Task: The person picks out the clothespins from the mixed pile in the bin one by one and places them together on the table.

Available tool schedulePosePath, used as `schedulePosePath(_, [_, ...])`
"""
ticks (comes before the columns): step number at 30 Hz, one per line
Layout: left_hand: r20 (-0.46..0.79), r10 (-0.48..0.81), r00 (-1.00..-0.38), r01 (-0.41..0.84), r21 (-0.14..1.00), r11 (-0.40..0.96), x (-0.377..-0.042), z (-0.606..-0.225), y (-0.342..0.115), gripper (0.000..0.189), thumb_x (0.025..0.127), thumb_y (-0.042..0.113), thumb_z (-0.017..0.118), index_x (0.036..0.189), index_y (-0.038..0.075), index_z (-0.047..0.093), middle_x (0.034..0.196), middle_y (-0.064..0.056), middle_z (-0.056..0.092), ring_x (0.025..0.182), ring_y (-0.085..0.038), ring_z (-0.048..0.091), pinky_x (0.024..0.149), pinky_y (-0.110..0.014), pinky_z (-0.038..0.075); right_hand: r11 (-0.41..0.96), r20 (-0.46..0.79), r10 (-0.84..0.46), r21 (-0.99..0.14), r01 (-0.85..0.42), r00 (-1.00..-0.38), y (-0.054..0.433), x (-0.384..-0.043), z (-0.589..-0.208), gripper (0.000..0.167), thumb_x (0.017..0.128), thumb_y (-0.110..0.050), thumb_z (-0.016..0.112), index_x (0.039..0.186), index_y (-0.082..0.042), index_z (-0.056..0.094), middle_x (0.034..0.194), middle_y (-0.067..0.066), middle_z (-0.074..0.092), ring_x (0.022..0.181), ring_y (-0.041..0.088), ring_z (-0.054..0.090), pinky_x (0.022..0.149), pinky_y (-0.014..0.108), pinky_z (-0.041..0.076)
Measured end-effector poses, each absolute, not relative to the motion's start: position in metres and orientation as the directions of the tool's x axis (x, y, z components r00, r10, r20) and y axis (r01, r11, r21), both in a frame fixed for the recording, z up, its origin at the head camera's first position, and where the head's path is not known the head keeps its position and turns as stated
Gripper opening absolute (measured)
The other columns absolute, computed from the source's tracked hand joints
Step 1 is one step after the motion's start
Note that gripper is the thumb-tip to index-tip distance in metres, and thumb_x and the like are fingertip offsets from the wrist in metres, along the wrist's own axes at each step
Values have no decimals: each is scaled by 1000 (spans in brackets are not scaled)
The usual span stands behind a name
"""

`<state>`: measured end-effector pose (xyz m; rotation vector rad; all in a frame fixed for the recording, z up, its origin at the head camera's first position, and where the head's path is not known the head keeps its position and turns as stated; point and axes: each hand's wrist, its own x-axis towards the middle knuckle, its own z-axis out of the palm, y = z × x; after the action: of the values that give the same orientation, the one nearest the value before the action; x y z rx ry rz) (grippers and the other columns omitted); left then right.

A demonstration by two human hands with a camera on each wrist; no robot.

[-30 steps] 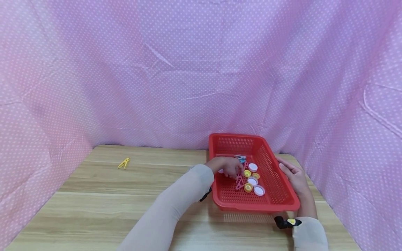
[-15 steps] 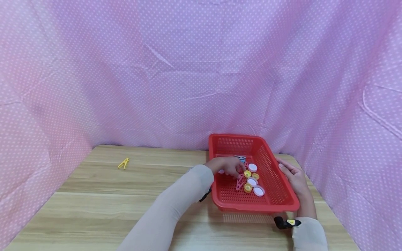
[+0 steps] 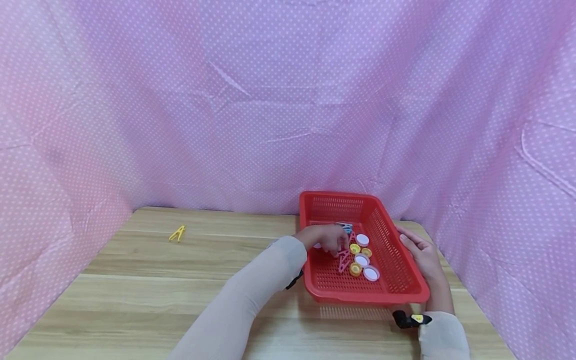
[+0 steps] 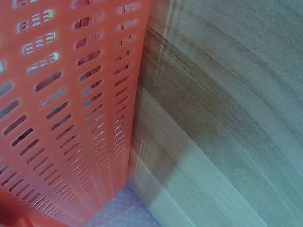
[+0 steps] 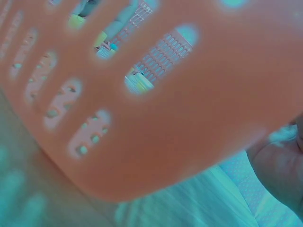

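In the head view, a red plastic basket [image 3: 369,298] stands on the right part of the wooden table. My left hand [image 3: 330,239] reaches over its left rim, fingers pointing down beside pink clothespins [image 3: 344,264]. Whether the fingertips pinch one is hidden. Several white caps [image 3: 371,273] and yellow caps [image 3: 355,270] lie right of this hand. Blue clothespins [image 3: 345,228] lie behind it. My right hand [image 3: 425,257] holds the basket's right side, thumb near the rim; its other fingers are partly hidden. The basket's slotted wall [image 4: 71,118] fills the left of the left wrist view.
A yellow clothespin [image 3: 177,233] lies alone on the table [image 3: 135,290], toward the back left. A pink dotted cloth [image 3: 270,110] hangs behind the table and along both sides.
My left hand shifts slightly among the pink clothespins, and these change their lie a little near its fingertips. The right hand and the basket stay almost in place.
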<state>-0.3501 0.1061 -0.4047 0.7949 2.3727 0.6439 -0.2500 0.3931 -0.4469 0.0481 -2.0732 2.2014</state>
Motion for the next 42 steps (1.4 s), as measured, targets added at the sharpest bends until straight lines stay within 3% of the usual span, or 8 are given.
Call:
schedulePosePath(7, [-319,674,-667,442,558,702,-352,-407,106,37,87,-3,77,109,26,74,104,1,64,92,-15,62,72,-27,59,-70,131,51,-988,-134,-990,390,-251,-447,44,106,-16,57,149,-9,53,109,-7,76,93,14,74,75,31,61])
schedulePosePath(12, [-319,682,-658,468,536,703,-353,-407,106,21,94,9,74,107,25,75,105,3,63,94,-14,60,78,-27,56,-93,146,44,-984,-150,-988,388,-252,-448,38,106,-13,56,144,-13,61,108,-5,76,93,13,74,75,29,60])
schedulePosePath(17, [-330,694,-640,475,540,695,-356,-408,107,19,90,17,80,106,25,75,104,5,65,94,-12,61,83,-29,56,-89,144,46,-985,-147,-989,388,-252,-447,39,106,-14,57,145,-12,59,108,-6,76,93,13,74,75,29,60])
schedulePosePath(26, [-317,703,-637,497,528,689,-357,-411,109,32,82,17,87,109,28,74,105,7,65,97,-11,62,87,-32,58,-97,114,40,-988,-117,-993,388,-252,-444,43,106,-17,58,148,-12,55,110,-8,76,94,13,74,76,31,61])
schedulePosePath(42, [-322,675,-664,504,474,722,-349,-407,116,30,85,16,85,109,28,73,104,8,62,94,-9,60,85,-32,58,-83,87,51,-992,-91,-995,394,-249,-445,37,106,-17,57,142,-22,63,107,-9,76,90,11,74,73,30,61])
